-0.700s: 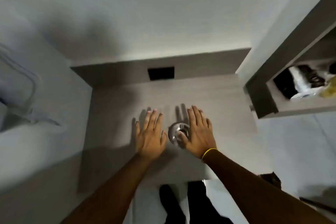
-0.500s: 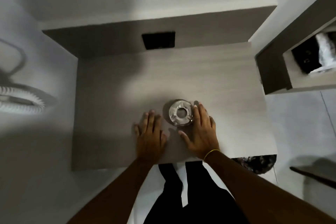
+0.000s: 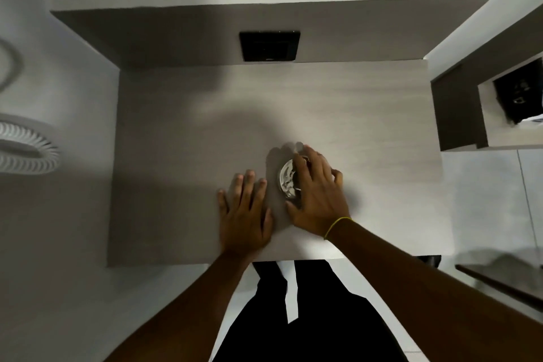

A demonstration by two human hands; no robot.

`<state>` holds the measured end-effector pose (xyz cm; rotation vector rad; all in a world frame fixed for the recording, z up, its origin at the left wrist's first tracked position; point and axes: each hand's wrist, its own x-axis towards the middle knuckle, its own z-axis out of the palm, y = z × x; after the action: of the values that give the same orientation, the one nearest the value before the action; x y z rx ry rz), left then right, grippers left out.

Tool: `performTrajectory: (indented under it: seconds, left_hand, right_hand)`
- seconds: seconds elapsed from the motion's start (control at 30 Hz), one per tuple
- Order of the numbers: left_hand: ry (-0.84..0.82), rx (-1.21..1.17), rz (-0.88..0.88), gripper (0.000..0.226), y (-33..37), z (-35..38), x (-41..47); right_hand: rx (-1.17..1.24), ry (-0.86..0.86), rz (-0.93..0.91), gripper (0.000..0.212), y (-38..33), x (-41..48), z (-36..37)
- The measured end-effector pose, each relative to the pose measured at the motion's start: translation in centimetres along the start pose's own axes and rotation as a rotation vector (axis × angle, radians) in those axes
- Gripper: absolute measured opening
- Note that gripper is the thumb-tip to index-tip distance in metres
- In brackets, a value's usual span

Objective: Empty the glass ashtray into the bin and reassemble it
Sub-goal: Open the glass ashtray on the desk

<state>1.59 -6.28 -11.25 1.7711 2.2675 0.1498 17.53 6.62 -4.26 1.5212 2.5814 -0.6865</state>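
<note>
Right hand (image 3: 318, 194) cups over the ashtray (image 3: 287, 178); left hand (image 3: 245, 211) lies flat, empty, just beside.

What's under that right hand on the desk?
A shiny glass ashtray sits on the desk under the right hand. Only its left part shows; the rest, and anything inside it, is covered.

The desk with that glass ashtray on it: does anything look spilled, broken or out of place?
Nothing stands out. The ashtray sits upright on the desk under the right hand; the left hand lies flat beside it. No ash or spill shows, though the picture is dim.
</note>
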Motion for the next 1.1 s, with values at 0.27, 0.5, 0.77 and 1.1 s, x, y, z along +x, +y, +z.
performTrajectory:
  seconds: [0.27, 0.5, 0.77, 1.1]
  left_hand:
    - [0.032, -0.047, -0.01, 0.074, -0.1, 0.6, -0.2]
    - [0.04, -0.074, -0.018, 0.072, 0.1, 0.1, -0.2]
    - [0.033, -0.065, -0.02, 0.074, 0.0, 0.3, -0.2]
    - [0.027, -0.063, -0.025, 0.074, -0.2, 0.6, -0.2]
  right_hand:
    - [-0.228, -0.267, -0.135, 0.105, -0.6, 3.3, -3.1]
    - [-0.199, -0.262, -0.128, 0.106, -0.6, 3.0, -3.3]
    - [-0.231, -0.261, -0.142, 0.103, -0.9, 3.1, -3.2]
    - [-0.102, -0.223, -0.158, 0.101, -0.7, 2.1, -4.2]
